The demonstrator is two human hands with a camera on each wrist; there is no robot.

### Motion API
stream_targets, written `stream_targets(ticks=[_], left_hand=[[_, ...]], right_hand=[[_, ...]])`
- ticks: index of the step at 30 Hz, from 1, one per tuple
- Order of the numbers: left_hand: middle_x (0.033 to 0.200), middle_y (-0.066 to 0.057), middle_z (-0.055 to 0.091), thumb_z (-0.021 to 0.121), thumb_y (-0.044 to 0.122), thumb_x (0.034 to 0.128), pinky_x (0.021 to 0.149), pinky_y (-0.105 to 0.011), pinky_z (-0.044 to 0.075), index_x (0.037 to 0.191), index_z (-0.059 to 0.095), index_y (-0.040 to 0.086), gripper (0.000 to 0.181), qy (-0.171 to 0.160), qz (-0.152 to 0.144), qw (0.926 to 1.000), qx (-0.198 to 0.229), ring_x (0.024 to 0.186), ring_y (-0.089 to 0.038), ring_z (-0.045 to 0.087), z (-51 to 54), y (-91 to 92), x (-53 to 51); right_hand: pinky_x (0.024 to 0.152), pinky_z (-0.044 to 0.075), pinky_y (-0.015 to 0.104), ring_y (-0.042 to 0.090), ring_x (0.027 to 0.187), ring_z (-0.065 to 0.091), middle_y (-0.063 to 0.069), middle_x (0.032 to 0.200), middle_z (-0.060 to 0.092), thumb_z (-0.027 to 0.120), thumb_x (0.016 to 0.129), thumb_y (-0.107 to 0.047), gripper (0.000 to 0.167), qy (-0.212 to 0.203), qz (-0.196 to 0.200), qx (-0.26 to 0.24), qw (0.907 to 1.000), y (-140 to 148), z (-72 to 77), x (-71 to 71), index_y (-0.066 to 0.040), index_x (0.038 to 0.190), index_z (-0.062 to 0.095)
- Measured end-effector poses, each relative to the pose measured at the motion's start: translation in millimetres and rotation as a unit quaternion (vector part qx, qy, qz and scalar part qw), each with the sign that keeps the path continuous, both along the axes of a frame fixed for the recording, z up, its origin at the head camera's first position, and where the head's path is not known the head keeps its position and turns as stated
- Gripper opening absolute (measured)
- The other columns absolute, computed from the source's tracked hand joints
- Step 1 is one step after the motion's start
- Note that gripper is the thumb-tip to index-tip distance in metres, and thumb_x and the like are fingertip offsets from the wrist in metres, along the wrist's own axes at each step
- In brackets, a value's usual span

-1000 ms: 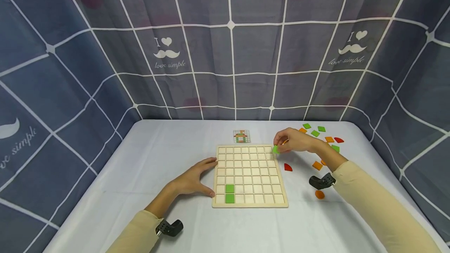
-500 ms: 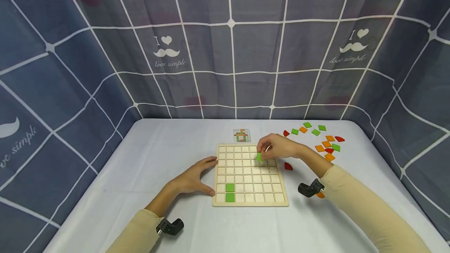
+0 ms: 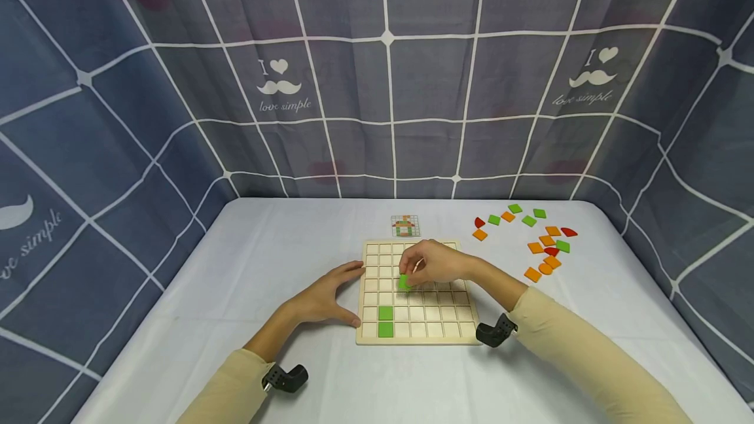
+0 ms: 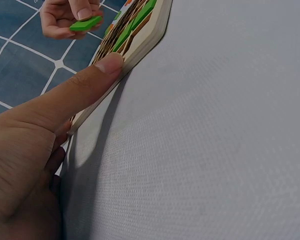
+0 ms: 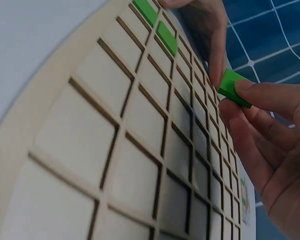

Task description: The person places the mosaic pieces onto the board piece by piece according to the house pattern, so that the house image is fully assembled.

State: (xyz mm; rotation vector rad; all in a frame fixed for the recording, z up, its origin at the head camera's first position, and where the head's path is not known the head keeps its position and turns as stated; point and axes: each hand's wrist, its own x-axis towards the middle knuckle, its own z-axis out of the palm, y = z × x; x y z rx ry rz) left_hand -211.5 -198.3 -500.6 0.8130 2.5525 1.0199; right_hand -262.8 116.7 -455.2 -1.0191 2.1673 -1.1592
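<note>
A wooden grid board (image 3: pixel 432 330) lies on the white table, with two green square tiles (image 3: pixel 385 321) set in neighbouring cells at its lower left. My left hand (image 3: pixel 321 294) rests against the board's left edge, thumb and fingers spread; its thumb (image 4: pixel 110 63) touches the rim in the left wrist view. Above the board's middle, my right hand (image 3: pixel 437 262) pinches a third green square tile (image 5: pixel 229 82) between thumb and fingertips. That tile is held over the cells, apart from them, in the right wrist view.
A small printed pattern card (image 3: pixel 406 226) lies behind the board. Loose green tiles (image 3: pixel 529 221), orange square tiles (image 3: pixel 535 248) and red rounded-edge pieces (image 3: pixel 569 231) are scattered at the right back. A grid-patterned curtain (image 3: pixel 424 84) encloses the table.
My right hand has moved left and nearer me, carrying the green tile from the board's right back corner to over its middle. The left hand has stayed at the board's edge.
</note>
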Motion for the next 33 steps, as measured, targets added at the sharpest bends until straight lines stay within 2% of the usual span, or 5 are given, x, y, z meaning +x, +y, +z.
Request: stream_targets(ticks=[6, 19, 24, 30, 33], left_hand=[[0.168, -0.006, 0.027, 0.096, 0.04, 0.0708, 0.121, -0.056, 0.021, 0.159, 0.039, 0.005, 0.111, 0.0, -0.002, 1.0, -0.001, 0.154, -0.033, 0.02, 0.4, 0.0, -0.2], [0.168, -0.006, 0.026, 0.096, 0.041, 0.0711, 0.121, -0.057, 0.021, 0.159, 0.039, 0.006, 0.111, -0.002, -0.003, 1.0, 0.001, 0.154, -0.033, 0.019, 0.8, -0.8, 0.0], [0.168, -0.005, 0.027, 0.096, 0.041, 0.0713, 0.121, -0.057, 0.021, 0.159, 0.04, 0.006, 0.11, -0.002, -0.003, 1.0, 0.001, 0.154, -0.033, 0.019, 0.6, -1.2, -0.1], [0.168, -0.005, 0.027, 0.096, 0.043, 0.0711, 0.121, -0.057, 0.021, 0.159, 0.04, 0.006, 0.11, 0.001, -0.006, 1.0, 0.004, 0.154, -0.033, 0.02, 0.1, -2.1, -0.7], [0.168, -0.005, 0.027, 0.096, 0.043, 0.0712, 0.121, -0.057, 0.021, 0.159, 0.04, 0.006, 0.111, 0.002, -0.005, 1.0, 0.002, 0.154, -0.033, 0.02, 0.1, -2.0, -0.7]], right_hand=[[0.071, 0.057, 0.03, 0.016, 0.077, 0.07, -0.003, 0.084, 0.072, 0.078, 0.091, -0.004, 0.008, 0.025, 0.011, -0.012, 0.9996, -23, -9.5, 3.8, -0.007, 0.096, 0.074], [0.066, 0.058, 0.027, 0.015, 0.074, 0.071, -0.003, 0.081, 0.074, 0.078, 0.09, -0.002, 0.008, 0.023, 0.02, -0.001, 0.9995, -42, -24.0, 9.1, -0.008, 0.095, 0.076], [0.07, 0.058, 0.026, 0.009, 0.076, 0.069, -0.007, 0.083, 0.073, 0.079, 0.09, -0.003, 0.007, 0.066, 0.021, 0.007, 0.9976, -45, -24.6, 10.3, -0.008, 0.093, 0.079], [0.07, 0.055, 0.024, 0.003, 0.077, 0.062, -0.01, 0.088, 0.068, 0.081, 0.088, -0.005, 0.006, 0.143, 0.028, 0.024, 0.9891, -45, -24.0, 11.9, -0.008, 0.093, 0.082], [0.07, 0.055, 0.024, 0.003, 0.077, 0.062, -0.01, 0.088, 0.069, 0.081, 0.089, -0.005, 0.007, 0.147, 0.026, 0.033, 0.9883, -45, -24.0, 12.4, -0.009, 0.094, 0.081]])
